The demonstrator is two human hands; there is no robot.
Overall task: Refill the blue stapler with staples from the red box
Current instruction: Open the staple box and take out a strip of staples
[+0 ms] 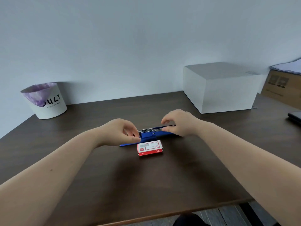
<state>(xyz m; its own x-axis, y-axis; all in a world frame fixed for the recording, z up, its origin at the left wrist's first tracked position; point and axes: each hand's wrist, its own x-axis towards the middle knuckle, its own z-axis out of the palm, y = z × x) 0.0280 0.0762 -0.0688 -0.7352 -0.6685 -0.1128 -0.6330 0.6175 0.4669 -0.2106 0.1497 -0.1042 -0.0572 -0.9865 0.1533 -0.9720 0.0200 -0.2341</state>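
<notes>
The blue stapler (150, 135) lies opened out flat across the middle of the dark table, its metal staple channel facing up. My left hand (120, 132) rests on its left part, thumb and fingers pinched together there; whether they hold staples is too small to tell. My right hand (178, 123) holds the stapler's right arm from above, thumb under and fingers curled over. The red and white staple box (149, 147) lies closed on the table just in front of the stapler, touching neither hand.
A white bin (44, 101) with a purple liner stands at the back left. A white box (218, 88) sits at the back right, a cardboard box (283, 88) beyond it, and a dark device (295, 117) at the right edge. The table's front edge (146, 216) is near me.
</notes>
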